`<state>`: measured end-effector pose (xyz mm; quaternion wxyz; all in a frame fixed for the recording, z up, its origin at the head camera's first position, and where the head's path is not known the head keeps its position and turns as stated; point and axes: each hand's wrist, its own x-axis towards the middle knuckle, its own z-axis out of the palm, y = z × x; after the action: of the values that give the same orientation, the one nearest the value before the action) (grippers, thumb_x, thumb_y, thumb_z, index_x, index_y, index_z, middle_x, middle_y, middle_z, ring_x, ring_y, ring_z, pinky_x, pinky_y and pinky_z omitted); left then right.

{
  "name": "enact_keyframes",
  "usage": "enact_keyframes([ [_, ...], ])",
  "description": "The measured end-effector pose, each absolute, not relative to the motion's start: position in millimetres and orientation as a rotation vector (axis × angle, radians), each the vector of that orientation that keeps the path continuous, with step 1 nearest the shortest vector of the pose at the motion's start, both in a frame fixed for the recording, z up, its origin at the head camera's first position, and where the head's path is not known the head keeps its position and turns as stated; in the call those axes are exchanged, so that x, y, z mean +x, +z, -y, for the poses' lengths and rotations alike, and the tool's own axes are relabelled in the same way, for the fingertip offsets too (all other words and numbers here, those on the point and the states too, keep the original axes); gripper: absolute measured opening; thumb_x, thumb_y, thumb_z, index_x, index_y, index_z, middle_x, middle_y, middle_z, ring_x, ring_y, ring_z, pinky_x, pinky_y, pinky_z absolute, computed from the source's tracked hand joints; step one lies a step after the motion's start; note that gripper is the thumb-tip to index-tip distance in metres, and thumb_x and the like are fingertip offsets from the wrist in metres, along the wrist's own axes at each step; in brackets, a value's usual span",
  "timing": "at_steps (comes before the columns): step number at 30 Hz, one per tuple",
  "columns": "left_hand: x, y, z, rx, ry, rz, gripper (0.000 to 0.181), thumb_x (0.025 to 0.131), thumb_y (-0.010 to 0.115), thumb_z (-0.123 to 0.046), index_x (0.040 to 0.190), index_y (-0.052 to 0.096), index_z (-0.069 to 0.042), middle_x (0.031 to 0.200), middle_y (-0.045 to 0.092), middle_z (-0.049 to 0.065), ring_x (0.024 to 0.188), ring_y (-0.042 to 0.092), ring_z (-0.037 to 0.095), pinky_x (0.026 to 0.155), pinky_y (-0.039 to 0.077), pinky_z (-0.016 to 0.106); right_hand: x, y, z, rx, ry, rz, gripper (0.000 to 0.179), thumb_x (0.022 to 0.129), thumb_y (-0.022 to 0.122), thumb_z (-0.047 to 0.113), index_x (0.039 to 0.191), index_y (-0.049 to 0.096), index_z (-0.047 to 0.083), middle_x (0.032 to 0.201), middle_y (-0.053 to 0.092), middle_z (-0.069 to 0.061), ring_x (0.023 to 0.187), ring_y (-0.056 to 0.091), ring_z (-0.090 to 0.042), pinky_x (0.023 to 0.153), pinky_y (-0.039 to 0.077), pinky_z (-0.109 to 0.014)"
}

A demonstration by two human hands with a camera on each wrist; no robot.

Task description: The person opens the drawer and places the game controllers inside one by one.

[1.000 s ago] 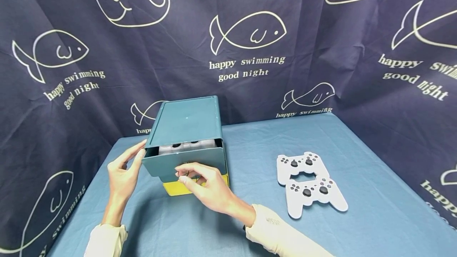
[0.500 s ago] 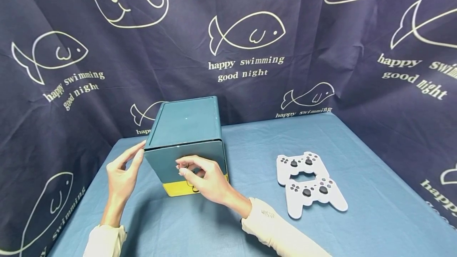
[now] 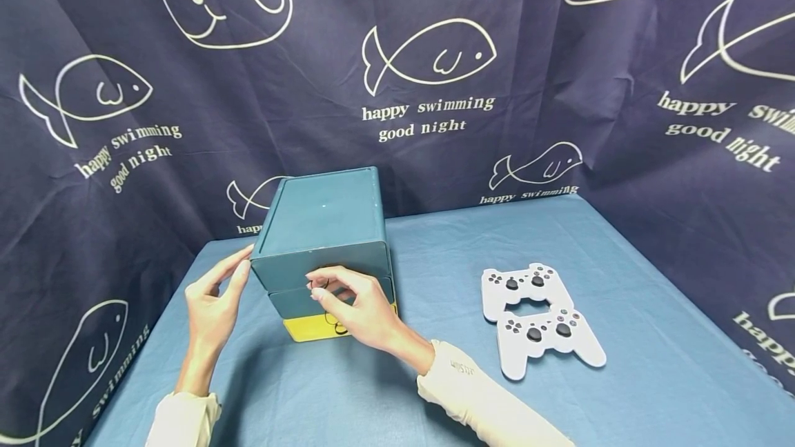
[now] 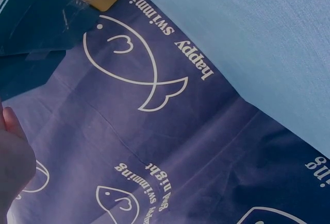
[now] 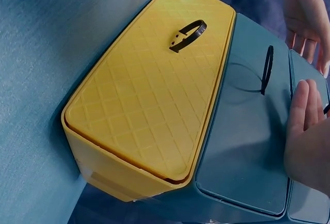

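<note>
A small drawer cabinet (image 3: 323,212) stands on the table, two teal drawers above a yellow drawer (image 5: 149,85). Its top drawer (image 3: 279,271) sits flush with the frame, and whatever lies inside is hidden. At that drawer's front, my right hand (image 3: 354,302) pinches the thin black loop handle (image 3: 319,284) between thumb and fingers. The middle drawer's loop handle (image 5: 267,69) hangs free just beneath in the right wrist view. My left hand (image 3: 214,302) rests against the cabinet's left front corner, its fingers fairly straight along the side.
Two white game controllers (image 3: 526,292) lie on the blue cloth (image 3: 435,247) to the right, the nearer one overlapping the other. A dark blue curtain (image 3: 428,171) with fish drawings hangs close behind the cabinet and along both sides of the table.
The top drawer, which stood out with a pale grey controller showing inside, has slid back into the cabinet under my right hand. My left hand has stayed at the corner.
</note>
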<state>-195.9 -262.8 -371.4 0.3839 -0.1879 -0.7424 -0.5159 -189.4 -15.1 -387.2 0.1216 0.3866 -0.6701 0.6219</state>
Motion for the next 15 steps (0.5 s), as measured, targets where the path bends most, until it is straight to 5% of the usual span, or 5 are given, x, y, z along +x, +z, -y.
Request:
enact_keyframes([
  [15,-196.2,-371.6,262.7,-0.469,-1.329,1.896,0.028,0.097,0.065,0.007,0.123,0.073,0.005,0.115,0.076,-0.006,0.106,0.071,0.007,0.095,0.048,0.02,-188.2,-394.4,6.6,1.212,1.796,1.873,0.028,0.1,0.065,0.007,0.128,0.069,0.002,0.112,0.074,-0.008,0.098,0.071,-0.012,0.076,0.059,-0.031],
])
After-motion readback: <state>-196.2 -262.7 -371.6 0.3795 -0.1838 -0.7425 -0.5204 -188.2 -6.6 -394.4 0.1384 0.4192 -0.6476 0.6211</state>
